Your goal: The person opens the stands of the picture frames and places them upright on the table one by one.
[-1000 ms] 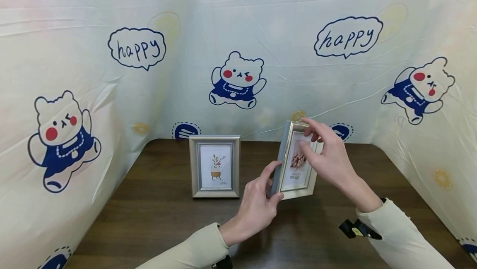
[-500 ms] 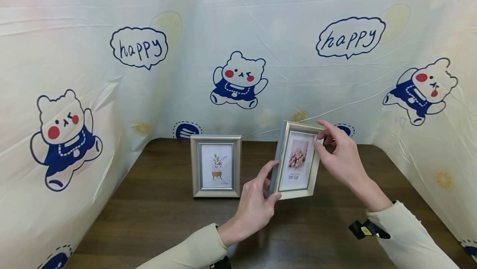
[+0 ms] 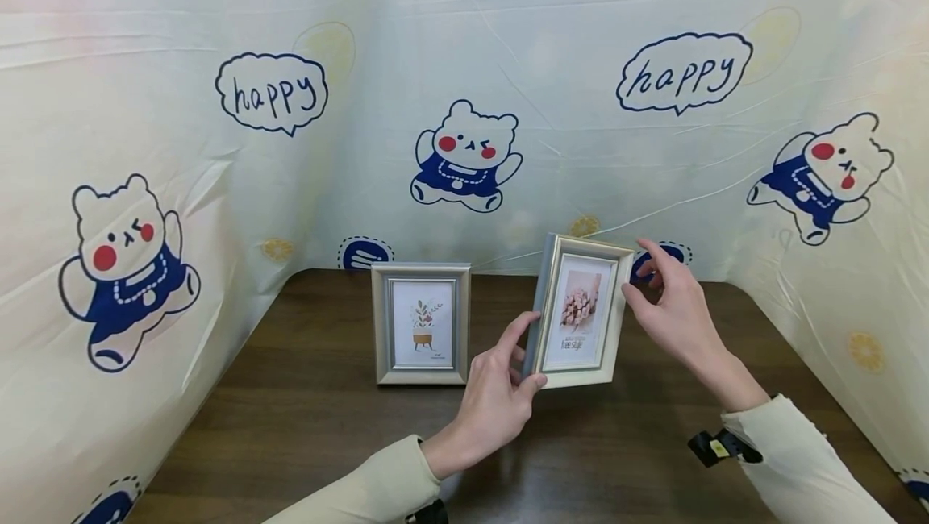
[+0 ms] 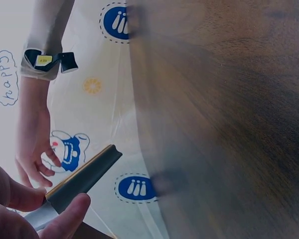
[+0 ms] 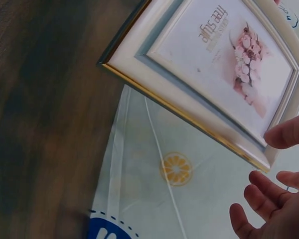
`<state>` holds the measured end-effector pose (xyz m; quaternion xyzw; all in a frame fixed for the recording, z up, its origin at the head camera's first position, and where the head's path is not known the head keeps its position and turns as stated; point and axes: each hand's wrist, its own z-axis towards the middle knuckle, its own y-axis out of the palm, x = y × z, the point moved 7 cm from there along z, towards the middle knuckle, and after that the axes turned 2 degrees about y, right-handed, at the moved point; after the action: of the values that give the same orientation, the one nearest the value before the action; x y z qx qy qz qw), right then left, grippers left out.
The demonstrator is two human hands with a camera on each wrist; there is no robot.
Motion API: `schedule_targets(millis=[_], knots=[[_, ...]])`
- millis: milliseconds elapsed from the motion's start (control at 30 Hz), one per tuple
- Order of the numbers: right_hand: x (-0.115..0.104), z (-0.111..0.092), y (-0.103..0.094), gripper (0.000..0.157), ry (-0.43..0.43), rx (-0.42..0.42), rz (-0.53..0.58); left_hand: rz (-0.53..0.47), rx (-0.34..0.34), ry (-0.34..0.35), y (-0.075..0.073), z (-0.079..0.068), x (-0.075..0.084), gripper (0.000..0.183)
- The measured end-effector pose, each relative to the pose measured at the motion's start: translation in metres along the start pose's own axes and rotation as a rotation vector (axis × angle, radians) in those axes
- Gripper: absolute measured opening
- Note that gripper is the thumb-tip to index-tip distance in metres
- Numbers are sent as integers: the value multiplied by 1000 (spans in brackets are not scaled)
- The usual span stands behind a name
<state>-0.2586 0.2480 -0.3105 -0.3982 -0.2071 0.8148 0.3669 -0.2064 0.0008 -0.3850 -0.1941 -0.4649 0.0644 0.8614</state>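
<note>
A silver-gold picture frame (image 3: 578, 310) with a pink flower print stands turned and slightly tilted at right of centre. My left hand (image 3: 493, 395) grips its lower left corner, thumb at the front and fingers along the grey side. At its upper right edge is my right hand (image 3: 675, 306), fingers spread and loosely bent; in the right wrist view the thumb (image 5: 286, 133) overlaps the frame's corner, while the other fingers (image 5: 261, 196) are apart from it. In the left wrist view the frame (image 4: 82, 179) shows edge-on between thumb and finger. Whether its base touches the table is unclear.
A second picture frame (image 3: 422, 324) with a potted plant print stands upright to the left on the dark wooden table (image 3: 305, 427). Behind and at both sides hangs a pale curtain (image 3: 566, 64) printed with bears and "happy" bubbles.
My right hand has moved right, from in front of the flower print to the frame's right edge. The held frame has turned slightly to face forward; the left hand keeps its grip.
</note>
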Motion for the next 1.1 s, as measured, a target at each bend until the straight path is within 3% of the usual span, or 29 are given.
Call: schedule_targets(millis=[633,1100], knots=[[9,-1,10,77,43,-146,24,-33,-42,-19,-1,1,1,83],[15,-2,11,78,30,-127,3,-35,-104,-75,0,4,-13,86]])
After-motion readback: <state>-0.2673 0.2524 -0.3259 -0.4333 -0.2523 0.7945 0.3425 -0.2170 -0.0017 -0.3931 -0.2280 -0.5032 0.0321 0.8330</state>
